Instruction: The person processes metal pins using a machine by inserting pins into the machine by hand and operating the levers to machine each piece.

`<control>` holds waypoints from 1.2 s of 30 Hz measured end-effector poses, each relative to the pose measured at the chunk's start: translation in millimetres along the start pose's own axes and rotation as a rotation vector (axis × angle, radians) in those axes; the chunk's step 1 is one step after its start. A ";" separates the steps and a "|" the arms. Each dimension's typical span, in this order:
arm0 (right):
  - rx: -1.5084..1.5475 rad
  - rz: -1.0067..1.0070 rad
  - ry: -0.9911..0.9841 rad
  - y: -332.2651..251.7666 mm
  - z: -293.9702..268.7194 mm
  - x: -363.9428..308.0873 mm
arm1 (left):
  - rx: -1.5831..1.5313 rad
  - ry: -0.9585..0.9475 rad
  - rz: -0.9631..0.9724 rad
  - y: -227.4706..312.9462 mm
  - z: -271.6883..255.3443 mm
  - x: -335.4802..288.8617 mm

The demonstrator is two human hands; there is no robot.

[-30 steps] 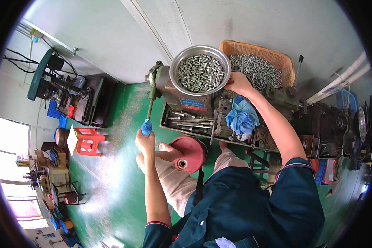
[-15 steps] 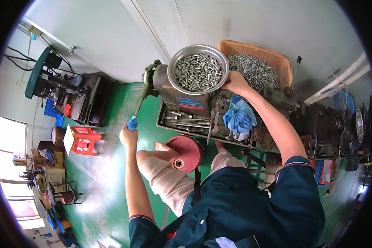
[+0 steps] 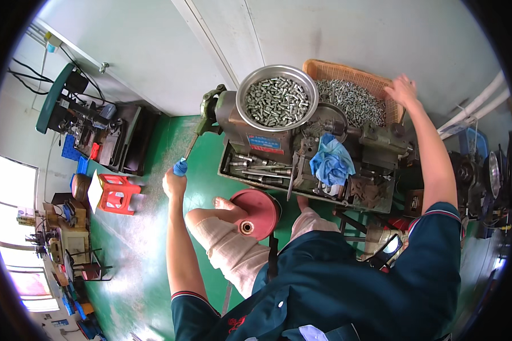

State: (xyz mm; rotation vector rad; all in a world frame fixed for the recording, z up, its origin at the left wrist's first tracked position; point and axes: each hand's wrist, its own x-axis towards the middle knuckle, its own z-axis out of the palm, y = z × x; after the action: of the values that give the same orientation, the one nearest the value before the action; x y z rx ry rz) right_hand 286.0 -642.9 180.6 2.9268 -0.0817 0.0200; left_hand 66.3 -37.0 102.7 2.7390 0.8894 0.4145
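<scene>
My left hand (image 3: 175, 184) is closed around the blue-wrapped grip (image 3: 180, 166) of a rod handle (image 3: 191, 146), which slants up to the left end of a small bench lathe (image 3: 227, 111). At the back right, my right hand (image 3: 402, 91) covers the top of a lever (image 3: 404, 117), its fingers seemingly curled over the knob, which is hidden. Beside it stands an orange plastic basket (image 3: 330, 69) heaped with small metal parts (image 3: 352, 101). A round metal bowl (image 3: 240, 94) of larger short metal pins (image 3: 276, 102) rests on the lathe's headstock.
A crumpled blue cloth (image 3: 331, 162) lies on the lathe. Tools (image 3: 256, 167) fill the tray below. A red round lid (image 3: 261, 207) sits between my legs. Further left are a red stool (image 3: 117, 193) and another machine (image 3: 91, 113). White pipes (image 3: 466, 119) run along the right wall.
My right hand has left the bowl's right rim and moved right to the lever beside the basket. The left hand keeps its grip on the handle, nearly in place.
</scene>
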 end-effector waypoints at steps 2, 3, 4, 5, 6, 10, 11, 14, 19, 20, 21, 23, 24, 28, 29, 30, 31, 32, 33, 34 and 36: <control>0.039 0.038 0.078 36.1 13.4 -22.3 | -0.005 0.006 0.002 -1.1 0.9 -1.5; 0.044 0.055 0.121 50.4 20.5 -35.7 | -0.015 0.000 0.005 -0.5 0.5 -2.1; 0.051 0.068 0.165 62.8 28.2 -48.4 | -0.022 -0.004 0.004 -0.6 -0.1 -2.5; 0.062 0.094 0.241 78.1 40.7 -61.5 | -0.026 -0.007 0.002 -0.7 0.2 -1.9; 0.078 0.117 0.313 88.4 53.9 -75.3 | -0.021 0.000 0.016 -2.3 -0.6 -1.8; 0.076 0.147 0.331 94.9 42.8 -139.9 | -0.018 -0.001 0.032 -8.0 -0.7 -0.9; 0.100 0.149 0.279 93.8 35.8 -150.7 | -0.027 -0.003 0.024 -4.2 -2.2 -1.9; 0.078 0.092 0.240 94.9 28.0 -166.4 | -0.035 -0.005 0.024 2.0 -5.5 -3.4; 0.119 0.124 0.236 94.3 29.9 -175.7 | -0.030 -0.029 0.026 -0.5 -4.1 -2.7; 0.114 0.122 0.249 92.0 29.0 -177.4 | -0.029 -0.021 0.031 -0.8 -3.7 -2.9; 0.109 0.120 0.263 90.3 28.4 -178.4 | -0.029 -0.012 0.037 -1.0 -3.5 -3.0; 0.101 0.125 0.270 89.2 28.8 -180.5 | -0.026 -0.014 0.036 -1.2 -3.4 -3.3; 0.093 0.130 0.279 88.8 29.0 -181.3 | -0.022 -0.015 0.034 -1.1 -3.3 -3.4; 0.089 0.127 0.304 86.7 28.4 -182.9 | -0.017 -0.013 0.026 -1.2 -3.2 -3.4; 0.085 0.141 0.278 85.6 27.2 -183.3 | -0.021 -0.014 0.023 -1.4 -3.2 -3.3; 0.081 0.154 0.253 85.1 26.3 -183.5 | -0.025 -0.014 0.020 -1.5 -3.1 -3.2; 0.080 0.154 0.254 84.7 25.5 -183.8 | -0.026 -0.014 0.020 -1.6 -3.2 -3.0; 0.076 0.159 0.244 84.3 24.7 -183.9 | -0.027 -0.017 0.015 -1.6 -3.4 -3.0; 0.072 0.164 0.235 84.0 24.1 -184.0 | -0.027 -0.019 0.009 -1.6 -3.5 -3.1; 0.072 0.164 0.237 84.0 23.9 -184.1 | -0.029 -0.018 0.009 -1.3 -3.4 -2.9; 0.058 0.168 0.244 84.1 24.5 -184.6 | -0.025 -0.016 0.004 -0.6 -3.1 -3.2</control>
State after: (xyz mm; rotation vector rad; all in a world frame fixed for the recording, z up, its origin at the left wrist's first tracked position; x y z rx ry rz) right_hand 97.0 -720.2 170.8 2.9394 -0.2909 0.4102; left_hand 62.5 -38.0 104.7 2.7178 0.8690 0.4020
